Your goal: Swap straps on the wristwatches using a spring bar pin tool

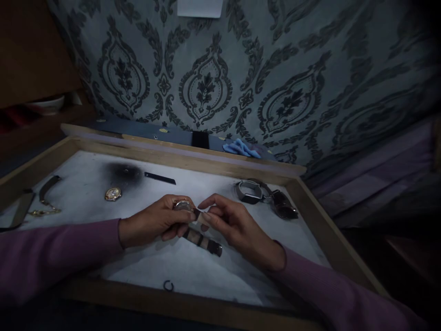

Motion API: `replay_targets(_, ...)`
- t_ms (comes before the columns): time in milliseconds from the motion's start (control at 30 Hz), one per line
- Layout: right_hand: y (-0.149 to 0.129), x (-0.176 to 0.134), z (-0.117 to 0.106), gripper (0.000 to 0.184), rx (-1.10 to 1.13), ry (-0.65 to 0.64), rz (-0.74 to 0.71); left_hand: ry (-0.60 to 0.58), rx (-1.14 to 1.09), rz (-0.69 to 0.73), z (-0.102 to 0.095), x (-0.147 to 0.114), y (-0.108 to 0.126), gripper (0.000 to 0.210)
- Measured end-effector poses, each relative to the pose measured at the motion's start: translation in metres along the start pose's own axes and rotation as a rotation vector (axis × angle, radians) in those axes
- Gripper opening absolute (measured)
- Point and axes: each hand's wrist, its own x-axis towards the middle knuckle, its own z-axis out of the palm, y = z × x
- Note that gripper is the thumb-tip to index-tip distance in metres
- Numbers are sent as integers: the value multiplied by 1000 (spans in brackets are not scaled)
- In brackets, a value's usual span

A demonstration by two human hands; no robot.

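One wooden tray (193,301) here, and nearest inside it sits one small black ring (168,285). Next, one dark-and-tan strap (203,241). Mid-tray, hands close together: the left hand (156,219) clamps one watch (183,206), the right hand (234,226) pinches its band (197,214). Farther in, one loose watch head (113,194) at left, one black strip (160,178); past the far rim, one blue cloth (242,148)!
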Motion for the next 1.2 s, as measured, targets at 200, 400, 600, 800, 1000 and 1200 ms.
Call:
replay_targets(200, 0, -1, 2, 16, 45, 11, -29, -18, -8, 18, 0, 0, -3, 18)
replay_targets(400, -2, -1, 3, 15, 67, 17, -41, -9, -4, 39, 1, -2, -4, 23)
replay_targets(600, -2, -2, 3, 15, 69, 11, -45, 4, -8, 37, 2, -2, -3, 19)
replay_targets(800, -2, -1, 4, 17, 131, 17, -23, 21, -24, 39, 3, -2, -2, 18)
replay_targets(1000, -3, 0, 5, 25, 190, 17, 18, 42, 0, 42, 3, -1, -1, 18)
replay_targets(1200, 0, 0, 5, 25, 217, 1, 37, 47, 8, 34, 3, -1, -1, 17)
